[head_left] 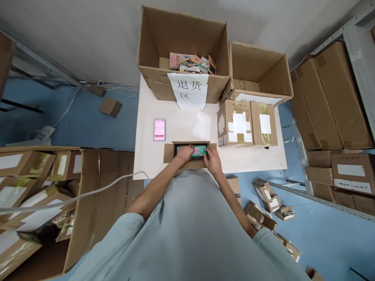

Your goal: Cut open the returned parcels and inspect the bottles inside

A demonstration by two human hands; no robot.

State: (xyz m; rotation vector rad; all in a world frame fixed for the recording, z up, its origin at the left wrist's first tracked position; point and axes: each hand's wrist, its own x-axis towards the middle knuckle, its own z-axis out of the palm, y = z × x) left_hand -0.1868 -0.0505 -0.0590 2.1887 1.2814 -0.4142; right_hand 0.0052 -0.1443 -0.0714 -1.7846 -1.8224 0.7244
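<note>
A small open cardboard box [191, 165] stands at the front edge of the white table, its side flaps spread. Inside lies a flat green packet [200, 151] with a pinkish patch; whether it is a book or a carton I cannot make out. My left hand [184, 153] reaches in with curled fingers on the packet's left part, covering it. At the packet's right end, beside the box's right wall, the fingertips of my right hand [213, 160] are bent over it. Just behind the box lies a translucent white plastic piece [202, 125].
A phone-like pink-screened device [159, 129] lies left. Behind stand a large carton [155, 84] holding several books [181, 60] and another open carton [260, 66]. Labelled boxes [234, 123] stand right. A cable [117, 180] crosses near my left arm. More boxes fill a bin [108, 171] and the floor.
</note>
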